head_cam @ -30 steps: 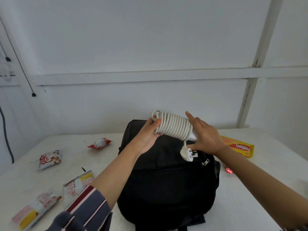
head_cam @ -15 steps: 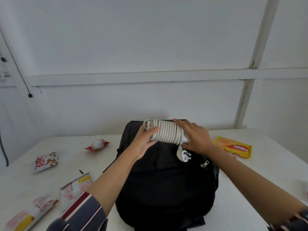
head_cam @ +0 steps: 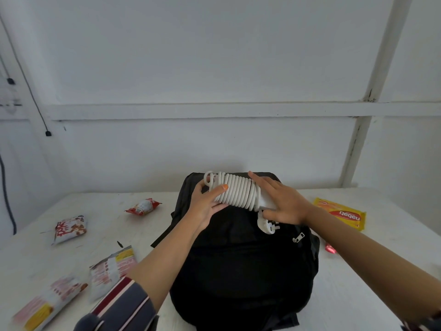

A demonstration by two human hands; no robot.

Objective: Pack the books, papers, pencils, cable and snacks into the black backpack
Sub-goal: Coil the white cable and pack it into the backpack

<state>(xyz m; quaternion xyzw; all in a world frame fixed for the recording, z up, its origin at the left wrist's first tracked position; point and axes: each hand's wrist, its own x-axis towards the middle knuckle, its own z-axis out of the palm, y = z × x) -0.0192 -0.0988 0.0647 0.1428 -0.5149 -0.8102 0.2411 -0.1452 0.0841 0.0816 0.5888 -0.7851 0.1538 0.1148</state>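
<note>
Head view: coiled cable (head_cam: 235,193) lowered onto backpack (head_cam: 241,259), both hands holding.

The person is wearing a dark grey sleeve (head_cam: 124,306) striped in maroon and pale pink, pushed up above the elbow. The left hand (head_cam: 205,209) is showing an orange-painted thumbnail (the right hand (head_cam: 284,204) is showing no polish).
</note>
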